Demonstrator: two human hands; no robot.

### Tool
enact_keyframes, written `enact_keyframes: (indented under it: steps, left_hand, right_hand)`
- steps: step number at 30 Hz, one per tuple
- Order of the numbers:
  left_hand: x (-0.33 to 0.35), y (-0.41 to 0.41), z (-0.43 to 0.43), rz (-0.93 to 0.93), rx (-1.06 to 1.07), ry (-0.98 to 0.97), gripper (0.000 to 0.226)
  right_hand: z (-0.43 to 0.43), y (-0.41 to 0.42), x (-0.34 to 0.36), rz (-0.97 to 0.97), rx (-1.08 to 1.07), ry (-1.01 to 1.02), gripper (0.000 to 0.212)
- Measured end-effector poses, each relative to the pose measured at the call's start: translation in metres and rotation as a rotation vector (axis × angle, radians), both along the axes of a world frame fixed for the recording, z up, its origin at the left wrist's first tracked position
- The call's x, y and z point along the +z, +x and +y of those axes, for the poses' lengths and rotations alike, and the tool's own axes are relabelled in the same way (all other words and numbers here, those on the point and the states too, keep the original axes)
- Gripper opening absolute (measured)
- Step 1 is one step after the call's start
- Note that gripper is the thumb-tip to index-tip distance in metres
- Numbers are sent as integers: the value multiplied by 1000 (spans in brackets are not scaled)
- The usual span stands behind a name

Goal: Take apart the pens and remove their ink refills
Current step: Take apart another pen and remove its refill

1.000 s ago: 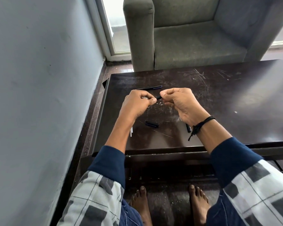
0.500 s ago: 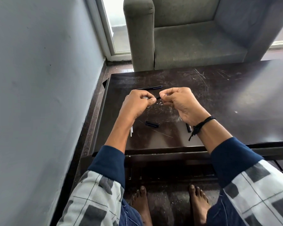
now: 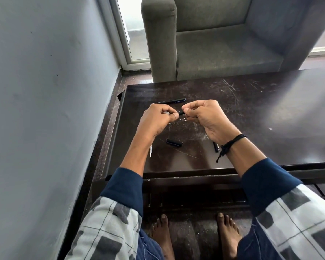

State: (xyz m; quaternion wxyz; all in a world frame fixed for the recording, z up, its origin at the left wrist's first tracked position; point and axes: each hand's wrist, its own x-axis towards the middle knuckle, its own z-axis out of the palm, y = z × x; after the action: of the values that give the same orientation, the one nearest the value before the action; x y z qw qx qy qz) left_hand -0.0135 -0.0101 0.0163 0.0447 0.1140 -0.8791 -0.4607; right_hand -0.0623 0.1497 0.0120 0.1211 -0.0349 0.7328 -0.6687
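Nearest the camera: bare feet (image 3: 162,233) on the floor under the table (image 3: 261,139), and checked sleeves (image 3: 109,222) with navy cuffs above them.

Near edge of the table, left part: thin clear tubes (image 3: 150,151) lie just beside the left forearm. I take them for pulled refills, though they are too small to be sure. A short dark barrel piece (image 3: 174,143) lies between the forearms. A ribbed dark piece (image 3: 216,146) lies partly hidden by the right wrist, next to a black wrist cord (image 3: 233,142).

Mid-table, held above the top: the left hand (image 3: 156,119) has its fingers curled, thumb and forefinger pinching one end of a short dark pen section (image 3: 180,112). The right hand (image 3: 204,117) pinches the other end the same way. Only a stub shows between the fingertips, and I cannot tell whether a refill is inside.

Beyond the hands, toward the far left corner: one pen (image 3: 171,101) lies flat and looks whole.

Progress, my reading: at least one pen is apart, one section is in hand mid-separation, and one pen is not yet started. Probably past halfway.

Surface: dark glossy top, heavily scratched, with glare on the right part. Room: a grey wall (image 3: 45,91) runs along the left edge, a grey armchair (image 3: 223,44) stands past the far edge, and a white-framed glass door (image 3: 129,34) sits in the corner.
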Motion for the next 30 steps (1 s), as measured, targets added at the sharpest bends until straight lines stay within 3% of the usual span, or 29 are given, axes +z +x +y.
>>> enact_keyframes:
  steps: [1, 5, 15, 20, 30]
  left_hand:
    - [0, 0, 0, 0, -1, 0, 9]
    - [-1, 0, 0, 6, 10, 11, 4]
    - [-1, 0, -1, 8, 15, -2, 7]
    - [0, 1, 0, 14, 20, -5, 3]
    - [2, 3, 0, -3, 27, 12, 6]
  right_hand:
    - [0, 0, 0, -15, 2, -11, 2]
    - [0, 0, -2, -55, -16, -6, 22]
    - [1, 2, 0, -9, 35, 14, 8]
    - [1, 1, -2, -19, 9, 37, 24]
    - [1, 3, -1, 22, 46, 29, 9]
